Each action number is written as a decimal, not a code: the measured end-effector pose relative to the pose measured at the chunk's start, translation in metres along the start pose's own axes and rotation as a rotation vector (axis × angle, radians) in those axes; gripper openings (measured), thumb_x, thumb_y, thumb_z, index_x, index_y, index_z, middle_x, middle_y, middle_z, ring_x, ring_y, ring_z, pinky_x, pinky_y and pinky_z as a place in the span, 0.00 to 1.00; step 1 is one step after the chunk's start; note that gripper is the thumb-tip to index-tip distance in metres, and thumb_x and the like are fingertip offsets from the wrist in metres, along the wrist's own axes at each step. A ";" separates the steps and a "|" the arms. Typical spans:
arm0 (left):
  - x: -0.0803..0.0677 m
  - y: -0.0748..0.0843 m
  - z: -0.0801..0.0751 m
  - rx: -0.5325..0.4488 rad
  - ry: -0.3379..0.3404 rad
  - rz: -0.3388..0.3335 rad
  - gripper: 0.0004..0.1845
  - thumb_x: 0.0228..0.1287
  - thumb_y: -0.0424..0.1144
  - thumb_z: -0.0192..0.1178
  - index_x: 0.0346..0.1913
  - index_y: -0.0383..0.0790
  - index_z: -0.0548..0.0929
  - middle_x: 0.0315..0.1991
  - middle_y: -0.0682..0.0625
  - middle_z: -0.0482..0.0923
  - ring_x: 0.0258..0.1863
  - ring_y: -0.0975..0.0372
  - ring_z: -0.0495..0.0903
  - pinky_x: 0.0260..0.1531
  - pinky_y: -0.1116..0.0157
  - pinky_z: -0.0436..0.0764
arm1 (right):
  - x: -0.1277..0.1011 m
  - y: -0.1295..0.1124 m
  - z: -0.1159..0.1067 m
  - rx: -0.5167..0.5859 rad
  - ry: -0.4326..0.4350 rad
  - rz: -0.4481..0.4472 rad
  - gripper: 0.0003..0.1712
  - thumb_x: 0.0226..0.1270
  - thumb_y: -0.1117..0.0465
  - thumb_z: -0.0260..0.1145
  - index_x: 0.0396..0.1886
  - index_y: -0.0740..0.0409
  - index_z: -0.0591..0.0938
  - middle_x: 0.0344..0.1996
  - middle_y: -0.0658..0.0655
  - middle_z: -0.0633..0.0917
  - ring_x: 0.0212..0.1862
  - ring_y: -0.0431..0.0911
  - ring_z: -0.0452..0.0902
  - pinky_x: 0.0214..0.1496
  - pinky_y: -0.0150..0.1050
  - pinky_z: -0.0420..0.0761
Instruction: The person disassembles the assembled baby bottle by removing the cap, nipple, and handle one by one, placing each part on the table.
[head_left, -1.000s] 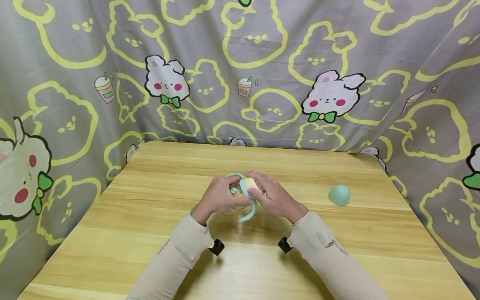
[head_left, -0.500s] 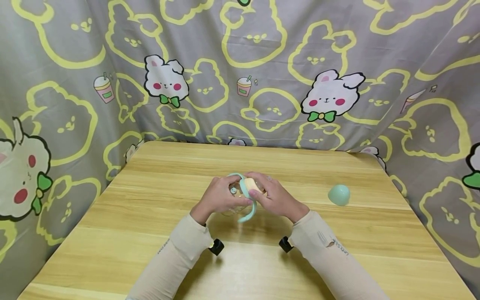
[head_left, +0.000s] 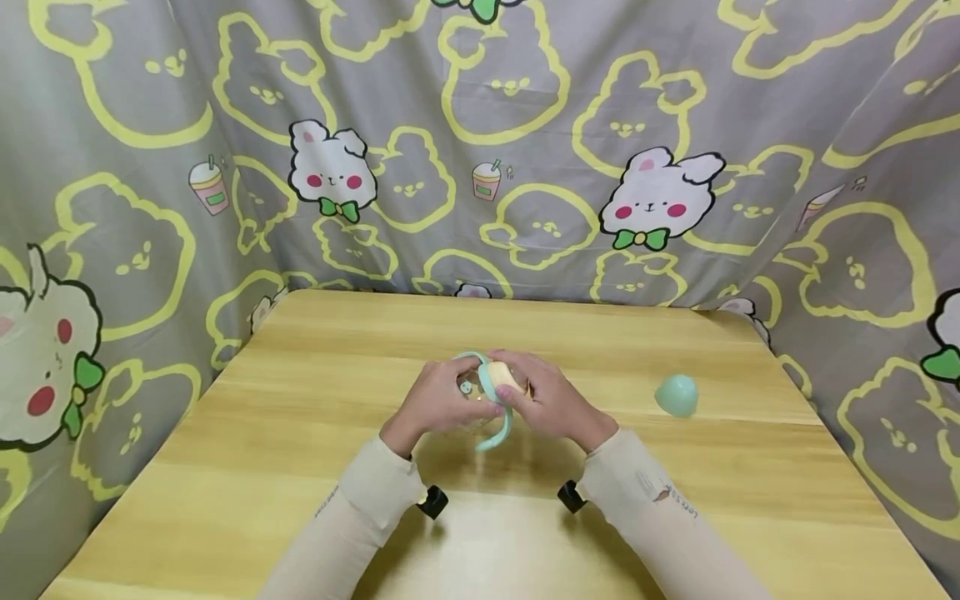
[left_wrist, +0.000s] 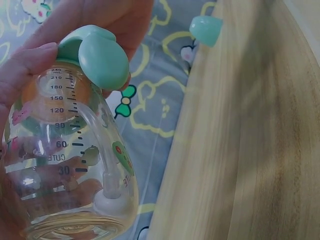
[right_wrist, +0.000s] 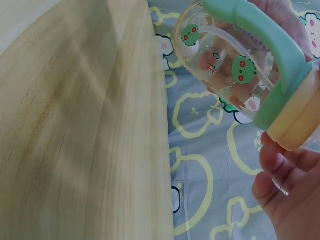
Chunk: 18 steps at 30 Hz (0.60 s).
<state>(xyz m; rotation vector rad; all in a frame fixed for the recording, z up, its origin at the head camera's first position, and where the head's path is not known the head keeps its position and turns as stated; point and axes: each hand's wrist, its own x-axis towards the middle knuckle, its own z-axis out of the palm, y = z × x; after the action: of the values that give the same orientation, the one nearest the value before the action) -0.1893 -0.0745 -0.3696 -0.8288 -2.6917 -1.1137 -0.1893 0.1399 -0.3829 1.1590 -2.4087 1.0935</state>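
Gripped two-handed, the bottle (left_wrist: 75, 145) slants lengthwise from left hand (head_left: 447, 396) to right hand (head_left: 551, 396), clasping its yellow collar (right_wrist: 297, 114).

Bottle (left_wrist: 76, 145) close in both wrist views

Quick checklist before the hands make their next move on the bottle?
1. Left hand gripping the bottle: ok.
2. Right hand on the yellow collar: ok, fingers touching it.
3. Straw inside the bottle: ok.
4. Green cap clear of both hands: ok, on the table, off to the right.
5. Collar fully tightened: cannot tell.
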 end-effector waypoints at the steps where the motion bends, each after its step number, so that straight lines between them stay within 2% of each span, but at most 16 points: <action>1: 0.002 0.000 -0.001 0.000 0.011 0.009 0.22 0.44 0.57 0.74 0.36 0.48 0.80 0.26 0.49 0.79 0.20 0.65 0.70 0.22 0.66 0.71 | 0.002 0.000 -0.001 0.004 0.016 -0.003 0.28 0.75 0.49 0.55 0.68 0.57 0.70 0.48 0.54 0.79 0.37 0.42 0.73 0.39 0.41 0.76; 4: 0.009 0.002 -0.005 0.008 0.035 0.025 0.22 0.43 0.57 0.74 0.35 0.47 0.80 0.25 0.51 0.77 0.20 0.64 0.69 0.22 0.65 0.70 | 0.009 0.001 -0.006 0.025 0.049 -0.014 0.27 0.74 0.51 0.57 0.67 0.57 0.70 0.31 0.49 0.74 0.28 0.42 0.66 0.31 0.39 0.72; 7: 0.010 0.003 -0.007 0.026 0.021 0.022 0.22 0.43 0.57 0.74 0.35 0.47 0.80 0.25 0.51 0.78 0.19 0.64 0.69 0.21 0.66 0.70 | 0.010 0.001 -0.008 0.063 0.041 -0.017 0.26 0.72 0.57 0.60 0.67 0.59 0.70 0.24 0.48 0.68 0.26 0.43 0.64 0.29 0.42 0.72; 11: 0.007 0.002 -0.005 0.018 -0.003 0.011 0.23 0.44 0.57 0.74 0.36 0.45 0.80 0.27 0.48 0.80 0.20 0.64 0.70 0.22 0.66 0.71 | 0.006 -0.001 -0.006 0.110 0.024 0.017 0.28 0.69 0.63 0.62 0.67 0.60 0.69 0.28 0.48 0.69 0.30 0.43 0.66 0.33 0.45 0.75; 18: -0.001 0.000 0.000 0.012 0.001 -0.006 0.25 0.43 0.57 0.74 0.37 0.44 0.81 0.26 0.47 0.79 0.20 0.64 0.69 0.22 0.66 0.70 | -0.001 -0.005 -0.002 0.172 0.015 0.071 0.30 0.67 0.64 0.63 0.68 0.57 0.68 0.37 0.55 0.76 0.37 0.45 0.72 0.43 0.44 0.79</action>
<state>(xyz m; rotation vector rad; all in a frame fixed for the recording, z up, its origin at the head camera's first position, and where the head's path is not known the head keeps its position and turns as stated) -0.1887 -0.0748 -0.3698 -0.8190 -2.6991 -1.0975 -0.1854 0.1404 -0.3794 1.1186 -2.4005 1.3500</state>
